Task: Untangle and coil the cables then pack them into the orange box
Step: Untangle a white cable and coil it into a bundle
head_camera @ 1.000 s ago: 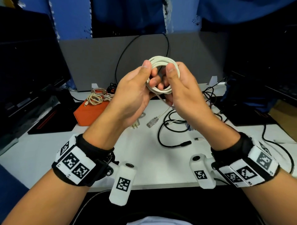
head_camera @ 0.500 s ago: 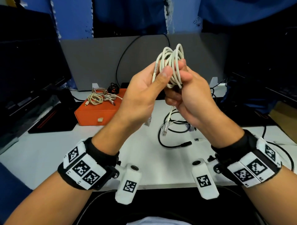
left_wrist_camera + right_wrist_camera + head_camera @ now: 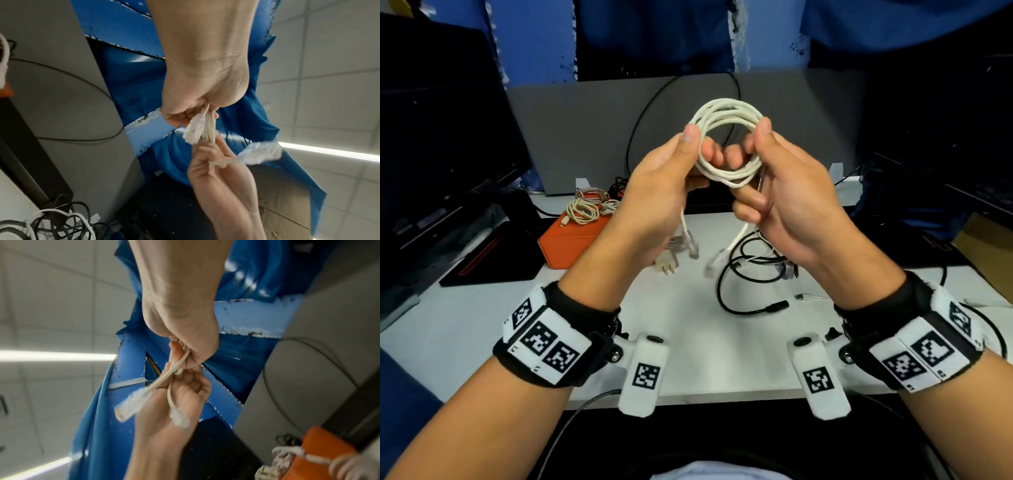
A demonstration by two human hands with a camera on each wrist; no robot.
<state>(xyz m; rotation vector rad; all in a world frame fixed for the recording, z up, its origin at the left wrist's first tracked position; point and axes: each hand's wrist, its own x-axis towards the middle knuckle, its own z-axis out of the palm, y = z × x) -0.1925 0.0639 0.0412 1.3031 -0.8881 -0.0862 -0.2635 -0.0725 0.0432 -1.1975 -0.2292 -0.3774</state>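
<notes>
Above the desk, left hand point(image 3: 664, 192) and right hand point(image 3: 787, 202) both gripping white cable coil point(image 3: 726, 113).

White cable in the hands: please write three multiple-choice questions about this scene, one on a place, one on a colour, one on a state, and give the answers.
1. Where does the orange box sit?
A. on the table, left of the hands
B. on the floor
C. on a shelf

2. What colour is the loose cable lying on the table?
A. red
B. black
C. green

3. How is the white cable now?
A. stretched straight
B. knotted on the table
C. coiled, held by both hands

Answers: 1 A, it rests on the table at the left. 2 B, it shows dark loops. 3 C, the left hand and right hand grip its loops.
</notes>
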